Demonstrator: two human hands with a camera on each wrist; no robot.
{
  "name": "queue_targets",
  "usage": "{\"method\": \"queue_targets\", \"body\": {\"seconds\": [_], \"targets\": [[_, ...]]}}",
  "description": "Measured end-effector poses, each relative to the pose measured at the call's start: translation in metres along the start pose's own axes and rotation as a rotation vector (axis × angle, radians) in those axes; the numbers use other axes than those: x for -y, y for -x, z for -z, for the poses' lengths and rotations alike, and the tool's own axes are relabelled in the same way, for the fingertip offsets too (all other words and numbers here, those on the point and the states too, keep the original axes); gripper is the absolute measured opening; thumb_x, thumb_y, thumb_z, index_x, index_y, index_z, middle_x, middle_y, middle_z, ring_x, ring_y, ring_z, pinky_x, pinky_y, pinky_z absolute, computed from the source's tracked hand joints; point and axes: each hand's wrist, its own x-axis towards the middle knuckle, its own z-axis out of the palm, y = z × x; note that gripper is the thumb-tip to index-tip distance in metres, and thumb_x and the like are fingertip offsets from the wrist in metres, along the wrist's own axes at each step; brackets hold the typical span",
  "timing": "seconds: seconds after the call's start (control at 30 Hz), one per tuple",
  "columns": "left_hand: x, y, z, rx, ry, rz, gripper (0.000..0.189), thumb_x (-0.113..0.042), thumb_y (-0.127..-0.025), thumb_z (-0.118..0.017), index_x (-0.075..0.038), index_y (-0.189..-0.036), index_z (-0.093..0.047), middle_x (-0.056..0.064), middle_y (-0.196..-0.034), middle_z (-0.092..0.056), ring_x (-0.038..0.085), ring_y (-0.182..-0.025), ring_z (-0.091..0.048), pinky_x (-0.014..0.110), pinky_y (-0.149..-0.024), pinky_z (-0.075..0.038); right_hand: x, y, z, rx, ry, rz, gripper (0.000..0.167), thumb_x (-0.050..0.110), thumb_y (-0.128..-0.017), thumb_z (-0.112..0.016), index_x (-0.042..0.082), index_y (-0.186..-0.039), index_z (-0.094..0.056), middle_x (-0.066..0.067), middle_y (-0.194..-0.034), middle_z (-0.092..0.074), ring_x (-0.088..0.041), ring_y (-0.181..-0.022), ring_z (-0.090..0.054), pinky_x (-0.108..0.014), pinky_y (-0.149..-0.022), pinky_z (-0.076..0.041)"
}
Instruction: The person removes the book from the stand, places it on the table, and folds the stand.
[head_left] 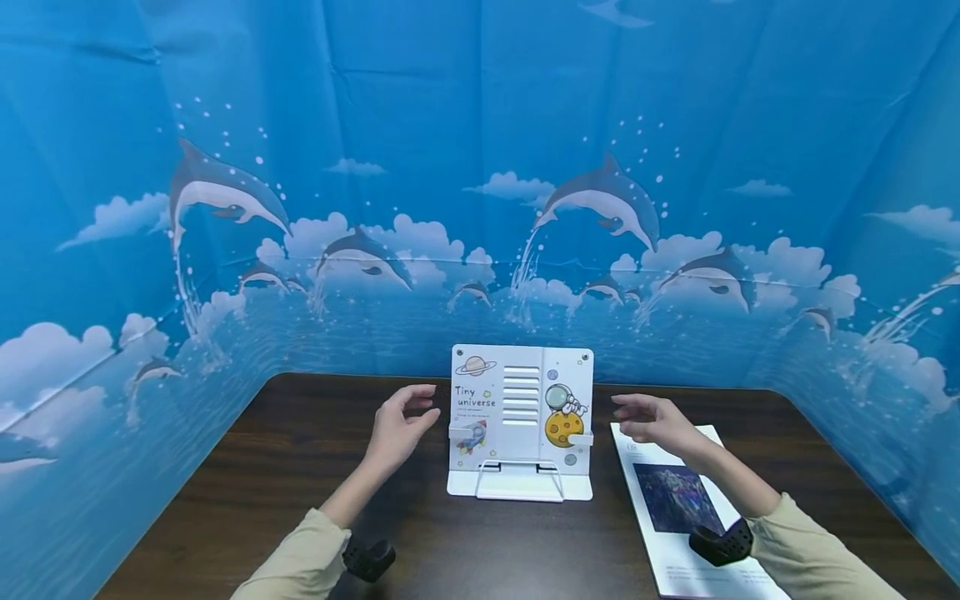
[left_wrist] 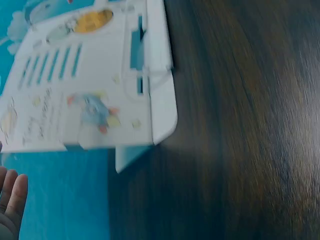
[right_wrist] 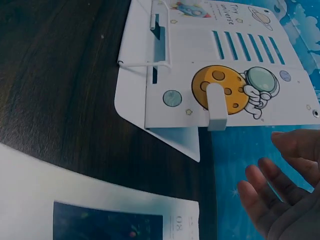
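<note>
A white book stand with planet, rocket and astronaut drawings stands upright on the dark table, its wire rest at the front. Just left of it is my left hand, fingers loosely bent and apart from the stand; in the left wrist view only some fingertips show at the edge. To the right of the stand hovers my right hand, above the far end of a white magazine with a dark picture. The right wrist view shows that hand's fingers spread with nothing between them, near a white side clip.
The dark wooden table runs back to a blue curtain printed with dolphins and clouds, which encloses the back and sides. Black wrist cameras sit on both wrists, below beige sleeves.
</note>
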Motion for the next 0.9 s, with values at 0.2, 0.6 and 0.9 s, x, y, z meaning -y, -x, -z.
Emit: {"method": "queue_targets", "body": {"seconds": [0.2, 0.6, 0.9], "targets": [[0.015, -0.006, 0.003, 0.005, -0.05, 0.05, 0.039, 0.0, -0.08, -0.064, 0.0, -0.117, -0.054, 0.018, -0.118, -0.055, 0.029, -0.1, -0.058, 0.036, -0.078, -0.052, -0.002, -0.015, -0.014, -0.051, 0.0, -0.012, 0.051, 0.01, -0.086, -0.059, -0.003, -0.132, -0.04, -0.024, -0.119, -0.051, -0.031, -0.102, -0.055, -0.044, -0.081, -0.05], [0.022, -0.006, -0.006, 0.078, -0.056, 0.053, 0.043, 0.002, -0.081, -0.062, 0.001, -0.122, -0.05, 0.019, -0.116, -0.056, 0.03, -0.102, -0.057, 0.039, -0.081, -0.051, -0.009, -0.027, -0.036, -0.102, -0.061, 0.063, 0.041, -0.001, -0.086, -0.054, -0.008, -0.124, -0.041, -0.025, -0.111, -0.053, -0.028, -0.094, -0.058, -0.04, -0.078, -0.052], [0.024, -0.007, -0.019, 0.078, -0.025, 0.018, 0.042, 0.006, -0.081, -0.06, 0.002, -0.121, -0.051, 0.019, -0.111, -0.058, 0.03, -0.098, -0.058, 0.039, -0.08, -0.051, -0.015, -0.03, -0.05, -0.153, -0.094, 0.102, 0.031, -0.005, -0.086, -0.053, -0.008, -0.116, -0.048, -0.019, -0.101, -0.055, -0.025, -0.087, -0.057, -0.035, -0.073, -0.053]]}}
